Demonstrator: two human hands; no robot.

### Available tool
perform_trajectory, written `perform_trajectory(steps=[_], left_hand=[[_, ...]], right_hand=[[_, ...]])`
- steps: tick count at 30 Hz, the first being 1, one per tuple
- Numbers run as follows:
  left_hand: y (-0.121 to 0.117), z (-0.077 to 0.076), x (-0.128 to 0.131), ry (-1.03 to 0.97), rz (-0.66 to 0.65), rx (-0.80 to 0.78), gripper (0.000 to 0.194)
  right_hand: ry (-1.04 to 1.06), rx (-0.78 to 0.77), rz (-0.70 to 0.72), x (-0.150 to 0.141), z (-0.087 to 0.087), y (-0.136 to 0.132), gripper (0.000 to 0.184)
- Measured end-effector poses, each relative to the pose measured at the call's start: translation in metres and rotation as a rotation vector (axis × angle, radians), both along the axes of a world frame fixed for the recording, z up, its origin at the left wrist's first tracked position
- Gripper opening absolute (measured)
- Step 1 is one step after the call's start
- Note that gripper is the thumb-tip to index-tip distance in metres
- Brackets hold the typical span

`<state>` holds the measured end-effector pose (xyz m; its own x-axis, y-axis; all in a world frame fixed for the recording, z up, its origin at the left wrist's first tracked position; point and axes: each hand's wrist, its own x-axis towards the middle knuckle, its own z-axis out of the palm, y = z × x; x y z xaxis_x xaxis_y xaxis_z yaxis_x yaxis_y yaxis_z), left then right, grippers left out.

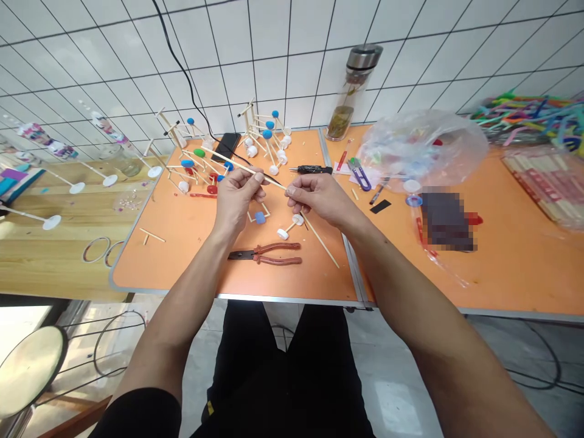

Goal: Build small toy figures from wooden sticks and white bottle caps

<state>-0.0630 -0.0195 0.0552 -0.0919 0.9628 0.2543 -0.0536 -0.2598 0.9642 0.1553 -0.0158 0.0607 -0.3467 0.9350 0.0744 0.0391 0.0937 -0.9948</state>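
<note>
Left hand and right hand are up over the near middle of the orange table, wrists clear of its surface. Long wooden stick runs from the far left into both hands and is held in the air above the table. Left fingers pinch it partway along, thumb pressed against it. Right fingers are pressed together at its right end, which looks darker; can't tell why. Second stick comes out below the right hand toward near right; can't tell if it's held or lying on the table.

Directly below the hands: small stick frame with a blue piece and short stick with white wheels. Red-handled pliers lie nearer the table edge, jaws shut and pointing left. Far left of the hands: stick models with blue and white caps, beside a black phone. Far right of the hands: black-handled screwdriver, purple snips, plastic bag. Glass bottle with steel lid stands by the tiled wall. Blurred patch hides whatever is under it. Coloured straws sit far right. Stick with white disc lies on the wooden table at left.
</note>
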Motion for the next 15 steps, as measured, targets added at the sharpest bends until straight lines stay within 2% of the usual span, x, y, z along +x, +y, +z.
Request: perform_trajectory(steps=[8,12,15], left_hand=[[0.0016,-0.0076,0.0025,-0.114,-0.079,-0.001,0.035],[0.0019,-0.0048,0.0003,-0.125,-0.048,-0.007,0.022],[0.0011,-0.0034,0.0004,-0.121,-0.038,-0.010,0.020]], right_hand=[[-0.144,-0.010,0.132,0.0036,0.0066,-0.0039,0.047],[-0.171,0.003,0.126,0.0034,0.0073,-0.0048,0.052],[-0.200,0.031,0.082,0.0049,0.0041,-0.0026,0.051]])
